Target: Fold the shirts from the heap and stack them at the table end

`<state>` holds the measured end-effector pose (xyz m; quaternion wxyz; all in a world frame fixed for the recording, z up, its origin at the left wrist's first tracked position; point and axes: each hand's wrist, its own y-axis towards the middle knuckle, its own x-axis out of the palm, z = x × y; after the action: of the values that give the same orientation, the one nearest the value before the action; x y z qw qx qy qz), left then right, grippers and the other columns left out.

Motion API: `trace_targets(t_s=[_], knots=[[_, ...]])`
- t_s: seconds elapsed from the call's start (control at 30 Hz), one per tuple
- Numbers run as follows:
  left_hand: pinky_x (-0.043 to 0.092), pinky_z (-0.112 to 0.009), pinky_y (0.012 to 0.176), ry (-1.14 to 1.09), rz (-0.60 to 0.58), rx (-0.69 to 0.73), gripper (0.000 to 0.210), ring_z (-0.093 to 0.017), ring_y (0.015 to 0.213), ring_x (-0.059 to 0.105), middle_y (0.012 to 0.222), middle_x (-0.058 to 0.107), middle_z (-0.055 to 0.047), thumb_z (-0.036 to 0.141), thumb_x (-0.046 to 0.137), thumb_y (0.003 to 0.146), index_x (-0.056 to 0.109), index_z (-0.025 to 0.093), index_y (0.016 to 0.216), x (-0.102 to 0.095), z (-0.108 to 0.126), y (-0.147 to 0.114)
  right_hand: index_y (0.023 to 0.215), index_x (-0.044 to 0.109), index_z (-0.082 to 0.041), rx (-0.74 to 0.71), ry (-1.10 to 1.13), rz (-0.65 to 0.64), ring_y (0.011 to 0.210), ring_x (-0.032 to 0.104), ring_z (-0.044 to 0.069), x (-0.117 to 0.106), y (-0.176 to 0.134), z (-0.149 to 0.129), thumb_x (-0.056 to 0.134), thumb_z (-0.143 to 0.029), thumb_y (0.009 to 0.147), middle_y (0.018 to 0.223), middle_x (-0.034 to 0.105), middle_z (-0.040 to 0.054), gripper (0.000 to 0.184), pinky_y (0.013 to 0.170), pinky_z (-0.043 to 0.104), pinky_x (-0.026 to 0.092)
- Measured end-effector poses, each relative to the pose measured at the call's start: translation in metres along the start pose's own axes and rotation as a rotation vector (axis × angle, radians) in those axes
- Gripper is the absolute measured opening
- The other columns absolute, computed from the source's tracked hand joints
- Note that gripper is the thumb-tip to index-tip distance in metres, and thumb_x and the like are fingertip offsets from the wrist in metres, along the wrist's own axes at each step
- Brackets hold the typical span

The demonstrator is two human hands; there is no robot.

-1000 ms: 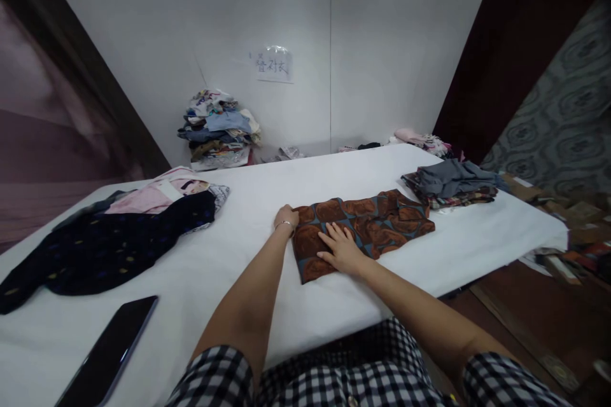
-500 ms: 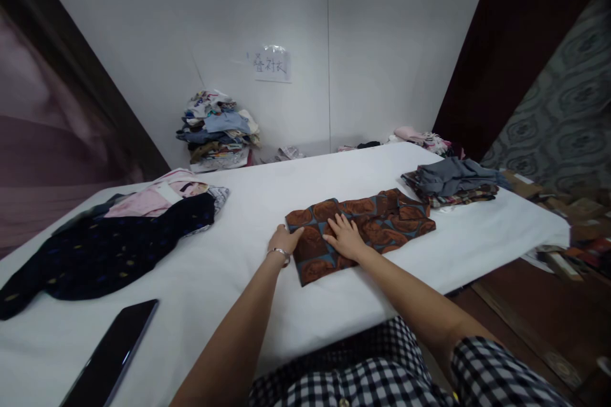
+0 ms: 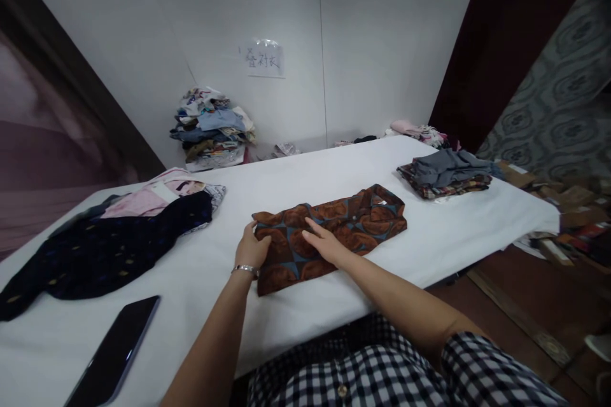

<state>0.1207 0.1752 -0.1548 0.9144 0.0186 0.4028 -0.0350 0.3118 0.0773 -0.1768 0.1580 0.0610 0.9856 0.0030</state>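
A folded brown shirt [image 3: 281, 251] with a blue-grey pattern lies on the white-covered table, its collar end to the right. My left hand [image 3: 252, 248], with a bracelet at the wrist, is at the shirt's left edge. Its thumb rests over the fabric and the fingers curl at the far left corner, pinching the edge. Across the middle of the shirt lies my right hand [image 3: 328, 247], palm down and fingers outstretched, pressing on the cloth without gripping it.
A dark navy patterned garment [image 3: 109, 251] lies on the left over pink clothing [image 3: 143, 200]. A black phone [image 3: 114, 353] is at front left. Folded clothes [image 3: 443, 172] are stacked on the right. More clothes [image 3: 214, 127] are piled by the wall, below a paper sign [image 3: 265, 58].
The brown shirt has slid left and slightly nearer along the table, with both hands moving along. Its collar end now lies farther from the stack on the right. My view has shifted slightly.
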Motion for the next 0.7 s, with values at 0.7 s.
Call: trace_targets(t_s=[0.7], knots=[[0.052, -0.026, 0.072, -0.48, -0.307, 0.289, 0.067, -0.015, 0.085, 0.066, 0.118, 0.063, -0.01, 0.039, 0.057, 0.084, 0.029, 0.017, 0.141, 0.08, 0.143, -0.017, 0.141, 0.031, -0.01, 0.235, 0.428, 0.189, 0.107, 0.06, 0.027, -0.122, -0.027, 0.034, -0.006, -0.062, 0.088, 0.122, 0.06, 0.0177, 0.083, 0.087, 0.044, 0.048]])
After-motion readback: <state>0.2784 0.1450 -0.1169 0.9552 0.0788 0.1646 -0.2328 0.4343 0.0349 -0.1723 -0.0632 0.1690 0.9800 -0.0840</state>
